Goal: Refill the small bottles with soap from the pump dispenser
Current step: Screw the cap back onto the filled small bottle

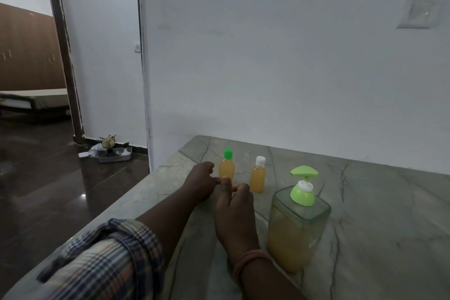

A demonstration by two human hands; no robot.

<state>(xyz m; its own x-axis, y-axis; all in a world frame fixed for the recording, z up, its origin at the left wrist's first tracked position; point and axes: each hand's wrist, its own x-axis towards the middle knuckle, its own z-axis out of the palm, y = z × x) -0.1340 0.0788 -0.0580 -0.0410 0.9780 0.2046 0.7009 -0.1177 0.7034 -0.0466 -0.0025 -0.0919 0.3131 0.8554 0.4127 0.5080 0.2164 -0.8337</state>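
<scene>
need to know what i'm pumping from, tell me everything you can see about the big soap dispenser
The pump dispenser is a squarish, clear, seemingly plastic bottle, roughly two-thirds full of cloudy orange-yellow soap. On top sit a light green collar, a white neck and a light green pump head, apparently raised. It stands upright on the marble countertop, nearer the camera than the two small bottles and just right of the right hand. Whether that hand or wrist touches it is unclear.
</scene>
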